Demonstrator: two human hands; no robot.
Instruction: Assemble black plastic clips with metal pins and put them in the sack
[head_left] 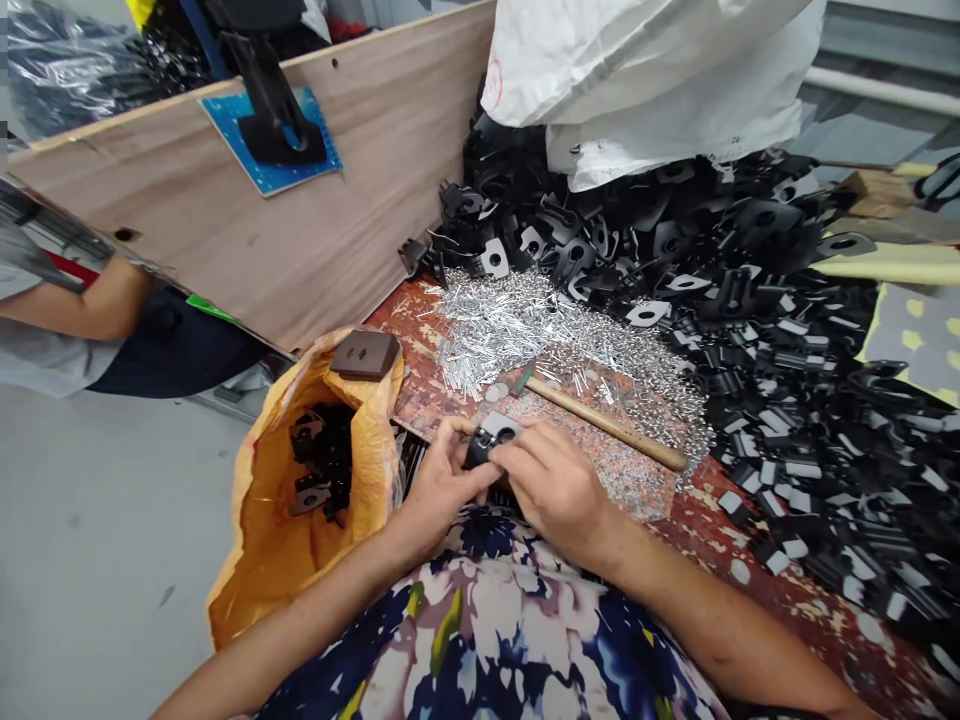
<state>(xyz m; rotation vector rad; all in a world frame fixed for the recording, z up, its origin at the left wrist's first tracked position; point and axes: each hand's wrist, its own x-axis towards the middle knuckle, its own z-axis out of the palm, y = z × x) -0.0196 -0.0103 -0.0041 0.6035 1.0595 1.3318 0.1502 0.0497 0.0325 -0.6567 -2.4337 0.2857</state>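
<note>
Pinching a small clip (486, 448) between them, the left hand (439, 485) and right hand (556, 485) meet just on the near side of the hammer (607, 425), close to its head. The clip is of hard black material with a pale grey face and a dark rounded opening, partly covered by the fingers. The hammer has a smooth, round wooden handle and a small greenish head, and lies on a table (409, 325) whose dark red paint is worn and flaking. Beyond the hammer spreads a glittering heap of thin, straight metal pins (480, 335), and past those a tangled mound of black parts (570, 255), many with round holes; smaller blocky black pieces (795, 470) pile up to its right. Left of the hammer a crinkled yellow sack (251, 530) gapes open with black parts inside, a flat brown block (365, 355) resting on its rim. Both grips are narrow: the left fingers curl around one side of the clip, thumb pressed along its near edge, while the right thumb and fingers close on the other side, knuckles raised. The forearms angle inward from either side, wrists low, over patterned cloth (487, 640).
</note>
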